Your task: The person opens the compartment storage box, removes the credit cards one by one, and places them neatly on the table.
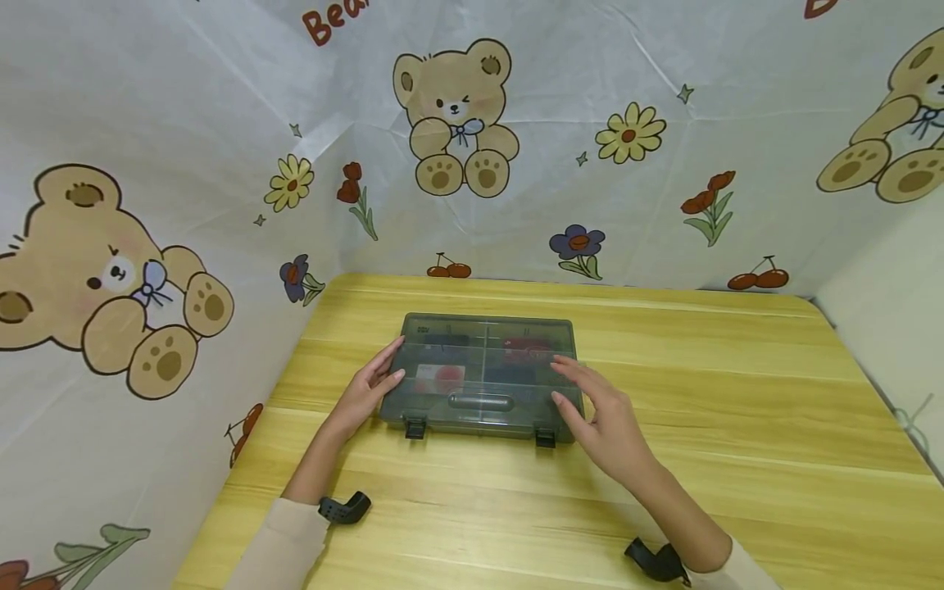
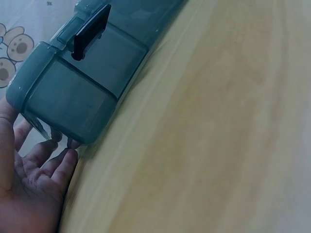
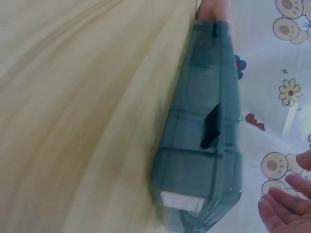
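Translucent grey-green plastic: a shut rectangular case on a yellow wood-grain table. The left hand grips its left end; the right hand, fingers parted, hovers beside its right. Seemingly steadying; next calls for fingertips at the jutting black latches.

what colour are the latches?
Black; both latches show best in the head view.
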Demonstrator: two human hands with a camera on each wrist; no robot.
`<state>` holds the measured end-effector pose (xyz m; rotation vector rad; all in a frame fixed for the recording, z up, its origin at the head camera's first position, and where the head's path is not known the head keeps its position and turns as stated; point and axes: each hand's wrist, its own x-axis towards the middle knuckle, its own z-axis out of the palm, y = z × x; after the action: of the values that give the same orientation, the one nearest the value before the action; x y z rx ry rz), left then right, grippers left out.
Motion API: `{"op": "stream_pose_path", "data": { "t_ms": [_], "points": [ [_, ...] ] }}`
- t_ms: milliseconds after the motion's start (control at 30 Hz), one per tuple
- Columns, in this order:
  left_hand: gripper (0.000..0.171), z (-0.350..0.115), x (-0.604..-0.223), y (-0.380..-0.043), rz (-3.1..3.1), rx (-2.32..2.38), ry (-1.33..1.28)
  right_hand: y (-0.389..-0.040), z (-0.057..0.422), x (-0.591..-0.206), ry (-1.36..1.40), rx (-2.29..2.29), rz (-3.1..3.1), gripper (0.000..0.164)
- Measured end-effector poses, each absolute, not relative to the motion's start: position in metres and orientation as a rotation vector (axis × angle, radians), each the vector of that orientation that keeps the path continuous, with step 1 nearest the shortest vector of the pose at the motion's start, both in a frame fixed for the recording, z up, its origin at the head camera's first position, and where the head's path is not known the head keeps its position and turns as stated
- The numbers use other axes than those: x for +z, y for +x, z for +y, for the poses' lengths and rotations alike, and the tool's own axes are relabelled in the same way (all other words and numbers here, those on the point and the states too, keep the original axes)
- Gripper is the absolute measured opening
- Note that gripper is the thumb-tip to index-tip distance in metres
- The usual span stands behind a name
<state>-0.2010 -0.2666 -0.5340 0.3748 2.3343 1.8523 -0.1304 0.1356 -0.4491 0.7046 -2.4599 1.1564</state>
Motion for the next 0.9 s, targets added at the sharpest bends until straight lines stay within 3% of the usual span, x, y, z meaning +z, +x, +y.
{"op": "stream_pose_path", "data": {
  "t_ms": [167,400,500,900],
  "points": [
    [0.063,-0.265,-0.531,-0.200,2.319,1.870,0.361,-0.133,0.147,-0.460,0.578,1.174,-2.500,0.048],
    [0.069,-0.256,-0.504,-0.188,2.265,1.888,0.297,-0.132,0.157,-0.467,0.500,1.285,-2.732,0.071],
    [0.069,-0.258,-0.514,-0.192,2.270,1.894,0.266,-0.132,0.158,-0.471,0.484,1.279,-2.827,0.078],
    [0.064,-0.264,-0.527,-0.184,2.313,1.835,0.234,-0.128,0.162,-0.473,0.499,1.244,-2.849,0.076]
  ]
}}
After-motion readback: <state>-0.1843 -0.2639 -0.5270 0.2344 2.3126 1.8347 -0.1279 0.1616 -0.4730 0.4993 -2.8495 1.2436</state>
